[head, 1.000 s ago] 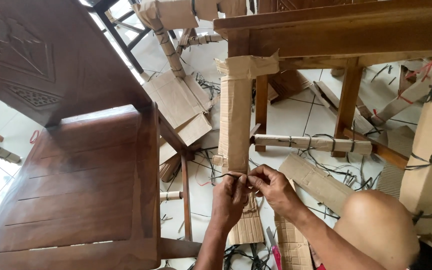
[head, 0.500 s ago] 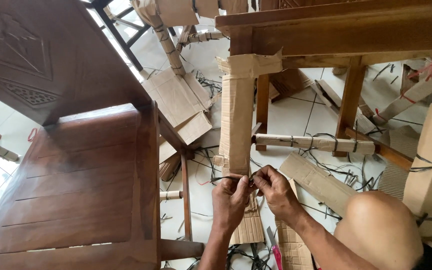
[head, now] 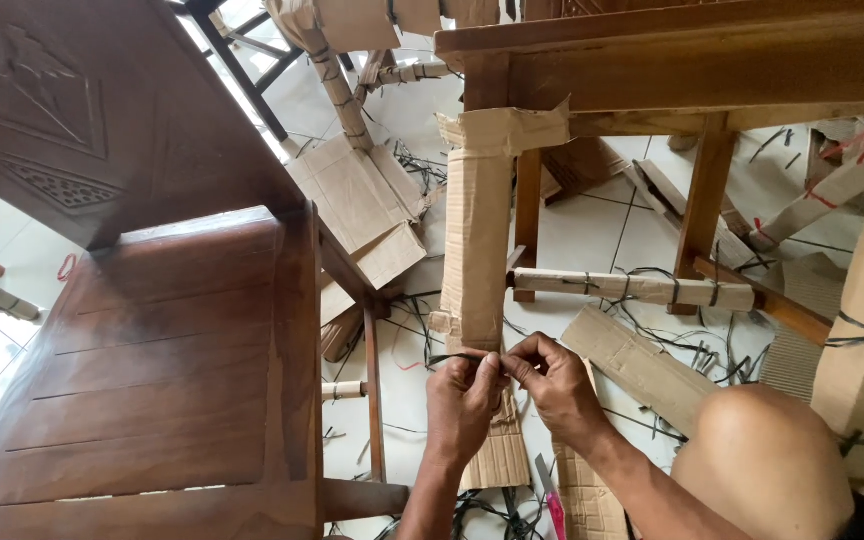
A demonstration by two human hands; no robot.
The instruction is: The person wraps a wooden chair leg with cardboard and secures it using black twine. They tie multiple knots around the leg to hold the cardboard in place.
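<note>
Being pinched tight by the left hand [head: 464,395] and right hand [head: 550,378], fingers closed, a dark strap [head: 450,358] is being pulled around the cardboard-wrapped table leg [head: 476,245], near the middle. It could slip loose; the cardboard could slide down.

Both hands sit slightly higher against cardboard-wrapped chair leg [head: 479,250] than 1 s ago. Left hand [head: 462,405] fingertips now pinch dark strap [head: 455,358] closer to leg's front. Right hand [head: 552,385] moves in from the right, thumb and forefinger now meeting left fingertips at strap end. Gap between 2 hands closes; strap end looks shorter, drawn tighter against cardboard. View shifts slightly.
</note>
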